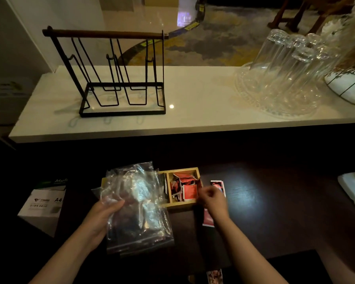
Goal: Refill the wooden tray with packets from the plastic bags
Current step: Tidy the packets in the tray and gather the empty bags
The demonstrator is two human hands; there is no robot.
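Note:
A wooden tray [182, 170] sits on the dark table, its right compartment heaped with red packets [184, 187]. My left hand [103, 218] grips a bunch of clear plastic bags [135, 203] that cover the tray's left part. My right hand [212, 198] hovers at the tray's right edge, fingers curled; whether it pinches a packet is unclear. A red packet [218, 185] lies on the table just beyond that hand, and another red packet [207, 220] lies under my right wrist.
A white A4 paper box [43, 208] stands at the left. On the raised white counter [193, 111] are a black wire rack [115, 78], upturned glasses on a glass tray [283, 78] and a white basket [348, 87]. A packet [214, 276] lies at the bottom edge.

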